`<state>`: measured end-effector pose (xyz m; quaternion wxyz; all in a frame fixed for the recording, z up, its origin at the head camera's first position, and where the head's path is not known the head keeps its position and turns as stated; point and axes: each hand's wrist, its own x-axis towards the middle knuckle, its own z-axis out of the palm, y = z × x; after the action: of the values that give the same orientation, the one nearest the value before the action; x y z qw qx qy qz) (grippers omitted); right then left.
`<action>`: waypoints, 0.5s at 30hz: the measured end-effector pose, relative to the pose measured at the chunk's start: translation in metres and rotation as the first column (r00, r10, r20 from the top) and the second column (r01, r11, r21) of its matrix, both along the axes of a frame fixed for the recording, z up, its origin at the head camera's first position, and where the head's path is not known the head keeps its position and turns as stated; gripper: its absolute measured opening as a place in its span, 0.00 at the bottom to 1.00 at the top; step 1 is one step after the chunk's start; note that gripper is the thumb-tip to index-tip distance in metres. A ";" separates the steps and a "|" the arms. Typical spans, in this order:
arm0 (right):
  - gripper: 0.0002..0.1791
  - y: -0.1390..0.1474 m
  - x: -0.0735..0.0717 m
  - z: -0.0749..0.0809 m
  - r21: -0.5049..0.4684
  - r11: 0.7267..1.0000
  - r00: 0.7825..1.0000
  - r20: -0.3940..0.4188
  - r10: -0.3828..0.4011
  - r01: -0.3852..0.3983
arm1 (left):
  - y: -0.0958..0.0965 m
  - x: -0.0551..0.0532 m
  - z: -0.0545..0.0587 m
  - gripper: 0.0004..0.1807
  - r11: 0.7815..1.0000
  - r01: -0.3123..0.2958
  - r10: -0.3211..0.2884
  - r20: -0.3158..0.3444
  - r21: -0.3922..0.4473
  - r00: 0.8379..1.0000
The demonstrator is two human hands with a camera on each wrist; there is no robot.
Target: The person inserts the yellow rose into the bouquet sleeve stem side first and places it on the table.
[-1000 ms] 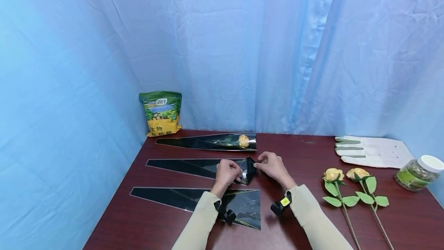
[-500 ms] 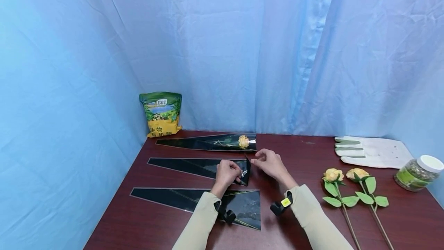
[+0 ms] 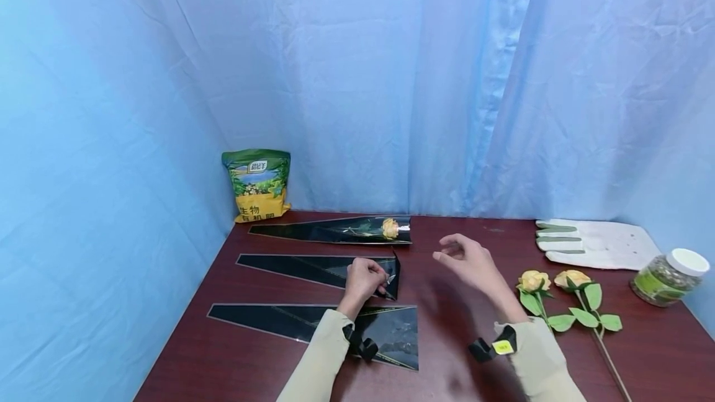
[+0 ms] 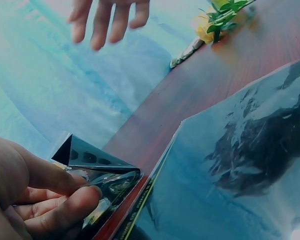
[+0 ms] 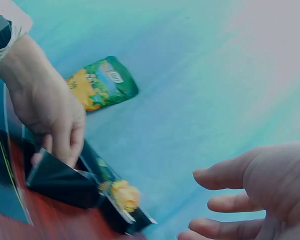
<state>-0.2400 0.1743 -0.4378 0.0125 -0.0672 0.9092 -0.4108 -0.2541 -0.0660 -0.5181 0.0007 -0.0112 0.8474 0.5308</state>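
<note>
My left hand point(image 3: 363, 284) pinches the wide end of the middle black flower sleeve point(image 3: 313, 266) between thumb and fingers. In the left wrist view, the sleeve's top edge point(image 4: 97, 155) stands folded up beside those fingers. My right hand point(image 3: 472, 265) is raised over the table to the right of the sleeve, fingers loosely bent and holding nothing; the right wrist view shows its thumb and fingers apart. Two yellow roses with leafy stems, one flower point(image 3: 534, 281) and the other point(image 3: 572, 279), lie beyond my right hand. My right sleeve covers part of the nearer stem.
Behind lies a sleeve point(image 3: 313, 230) with a yellow rose point(image 3: 390, 228) inside. A flat sleeve point(image 3: 391, 334) lies in front, partly under my left forearm. A fertilizer bag point(image 3: 257, 185) stands back left. A glove point(image 3: 603, 244) and a white-lidded jar point(image 3: 665, 281) are at right.
My right hand has let go of the sleeve's edge and moved right, toward the roses. The sleeve's wide end has folded upright. My left hand keeps its pinch in place.
</note>
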 end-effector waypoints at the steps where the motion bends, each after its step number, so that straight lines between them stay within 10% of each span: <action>1: 0.24 0.005 0.004 0.003 0.010 1.000 1.000 -0.017 -0.005 0.005 | 0.000 0.000 0.000 0.09 1.000 0.000 0.000 0.000 -0.001 1.000; 15: 0.30 0.082 0.057 0.021 0.106 0.988 0.993 -0.057 -0.108 0.113 | -0.002 0.000 -0.001 0.08 1.000 0.023 -0.023 -0.018 0.003 1.000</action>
<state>-0.1831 0.2559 -0.4169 -0.0298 -0.0263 0.9326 -0.3588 -0.2544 -0.0678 -0.5193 -0.0008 0.0034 0.8465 0.5323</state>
